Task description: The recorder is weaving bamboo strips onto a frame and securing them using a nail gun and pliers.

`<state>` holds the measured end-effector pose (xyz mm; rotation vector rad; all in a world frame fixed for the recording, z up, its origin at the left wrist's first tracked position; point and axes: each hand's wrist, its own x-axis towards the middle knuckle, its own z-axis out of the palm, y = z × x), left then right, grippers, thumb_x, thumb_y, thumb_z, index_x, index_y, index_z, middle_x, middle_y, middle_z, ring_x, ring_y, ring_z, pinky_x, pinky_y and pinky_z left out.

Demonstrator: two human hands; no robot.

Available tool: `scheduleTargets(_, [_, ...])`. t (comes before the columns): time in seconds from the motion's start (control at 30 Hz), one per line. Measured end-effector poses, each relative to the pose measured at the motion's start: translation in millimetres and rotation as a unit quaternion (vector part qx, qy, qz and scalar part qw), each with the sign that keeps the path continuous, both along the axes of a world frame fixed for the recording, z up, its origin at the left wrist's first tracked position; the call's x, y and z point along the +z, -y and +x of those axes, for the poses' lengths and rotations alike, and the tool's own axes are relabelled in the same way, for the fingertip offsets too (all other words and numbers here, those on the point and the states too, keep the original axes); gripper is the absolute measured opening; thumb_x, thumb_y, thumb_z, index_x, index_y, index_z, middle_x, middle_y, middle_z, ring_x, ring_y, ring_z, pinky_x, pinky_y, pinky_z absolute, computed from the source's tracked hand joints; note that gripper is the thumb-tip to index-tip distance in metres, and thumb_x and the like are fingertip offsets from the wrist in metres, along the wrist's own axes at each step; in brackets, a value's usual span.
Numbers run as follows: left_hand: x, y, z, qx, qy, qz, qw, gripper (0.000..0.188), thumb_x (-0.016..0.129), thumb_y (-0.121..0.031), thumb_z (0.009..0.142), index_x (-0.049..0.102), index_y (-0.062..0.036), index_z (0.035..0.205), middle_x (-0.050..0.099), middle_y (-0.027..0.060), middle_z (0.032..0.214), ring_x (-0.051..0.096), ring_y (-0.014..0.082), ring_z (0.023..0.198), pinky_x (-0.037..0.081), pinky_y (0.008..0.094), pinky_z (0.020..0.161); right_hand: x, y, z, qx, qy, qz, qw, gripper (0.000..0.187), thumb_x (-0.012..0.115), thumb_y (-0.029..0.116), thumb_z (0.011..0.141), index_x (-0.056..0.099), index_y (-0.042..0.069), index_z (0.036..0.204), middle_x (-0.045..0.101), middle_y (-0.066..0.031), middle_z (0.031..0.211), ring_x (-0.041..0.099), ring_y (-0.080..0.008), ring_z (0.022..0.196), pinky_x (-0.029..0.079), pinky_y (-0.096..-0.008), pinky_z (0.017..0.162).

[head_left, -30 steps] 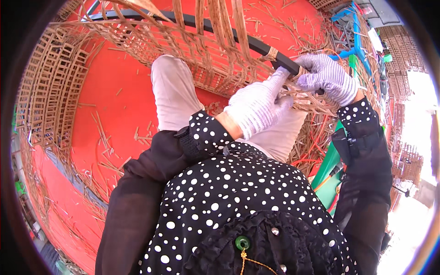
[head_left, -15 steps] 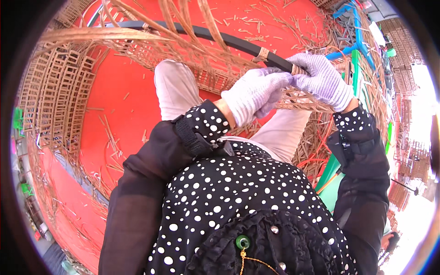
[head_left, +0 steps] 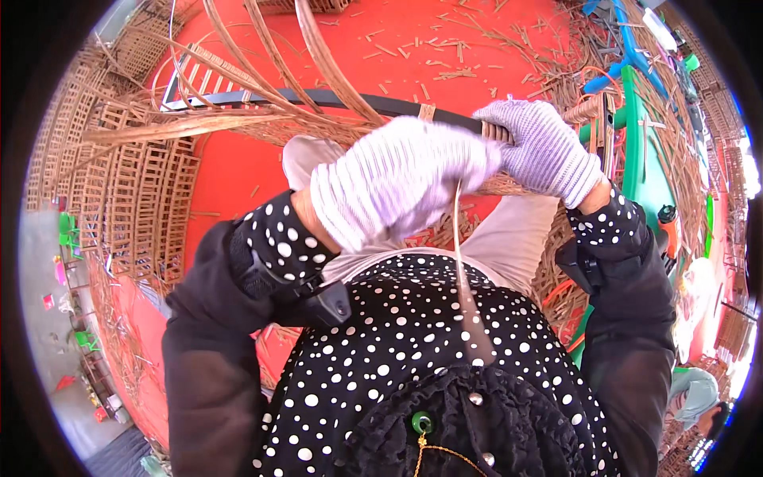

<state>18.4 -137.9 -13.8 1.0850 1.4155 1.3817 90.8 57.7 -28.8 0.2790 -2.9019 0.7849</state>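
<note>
Both my hands wear pale striped knit gloves and are close together at a black frame bar [head_left: 395, 106] with brown strip wound around it in places. My right hand [head_left: 544, 151] is closed around the bar's right end, beside a wound section [head_left: 496, 132]. My left hand [head_left: 401, 179], slightly blurred, is closed just left of it, its fingertips mostly hidden. From those fingertips a flat brown strip [head_left: 462, 270] runs down in front of my shirt. Long loose strips [head_left: 322, 56] rise from the woven piece left of my hands.
Stacked brown woven baskets [head_left: 151, 207] stand at the left. Cut strip scraps lie over the red floor covering [head_left: 397, 36]. At the right are a green-edged piece [head_left: 636, 151], a blue frame [head_left: 628, 52], piled strips and an orange-handled tool [head_left: 670, 230].
My left hand has moved left and turned, and a brown strip now hangs from its fingers. The right hand keeps its grip on the bar. The view has shifted slightly.
</note>
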Motion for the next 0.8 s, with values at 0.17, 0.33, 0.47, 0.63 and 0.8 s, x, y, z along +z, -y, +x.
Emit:
scheduleTargets(0.17, [26,-45,-23,0.037,0.401,0.018,0.915,0.021,0.048,-0.026,0.088,0.053,-0.0065,0.083,0.046,-0.0030,0.055,0.041,0.0056,0.040,0.032,0.0178,0.035,4,11,17,-0.079,-0.019,-0.039,0.996,0.032,0.070,0.018,0.068,0.057,0.006,0.094,0.060,-0.0129,0.075,0.061,-0.0296,0.069,0.049,-0.0351,0.062])
scheduleTargets(0.33, [-18,-106,-56,0.152,0.438,0.022,0.886,0.024,0.053,-0.022,0.084,0.047,-0.0110,0.064,0.038,-0.0058,0.045,0.032,0.0065,0.035,0.025,0.0216,0.033,2,17,21,-0.101,-0.084,0.043,0.990,0.037,0.071,0.021,0.070,0.057,0.007,0.102,0.061,-0.0125,0.089,0.060,-0.0286,0.081,0.048,-0.0335,0.069])
scheduleTargets(0.47, [-31,-109,-72,0.127,0.463,0.026,0.877,0.022,0.053,-0.024,0.085,0.052,-0.0085,0.070,0.044,-0.0035,0.049,0.039,0.0076,0.038,0.030,0.0221,0.035,-4,17,14,-0.087,-0.096,0.093,0.987,0.033,0.063,0.027,0.075,0.057,0.014,0.104,0.054,-0.0089,0.077,0.058,-0.0261,0.068,0.046,-0.0369,0.057])
scheduleTargets(0.63, [27,-49,-40,0.208,0.106,0.070,0.970,0.026,0.046,-0.029,0.090,0.054,-0.0046,0.085,0.053,0.0008,0.056,0.046,0.0072,0.042,0.035,0.0199,0.038,7,15,8,-0.088,-0.057,-0.017,0.994,0.023,0.069,0.017,0.069,0.064,0.004,0.087,0.056,-0.0111,0.075,0.056,-0.0253,0.066,0.045,-0.0333,0.060])
scheduleTargets(0.8, [-36,7,-3,0.173,-0.074,0.010,0.982,0.018,0.053,-0.019,0.088,0.058,-0.0021,0.092,0.054,-0.0006,0.060,0.047,0.0034,0.049,0.039,0.0184,0.045,10,3,-1,-0.115,0.130,-0.156,0.972,0.025,0.070,0.015,0.071,0.063,0.000,0.090,0.061,-0.0088,0.079,0.057,-0.0160,0.071,0.045,-0.0281,0.066])
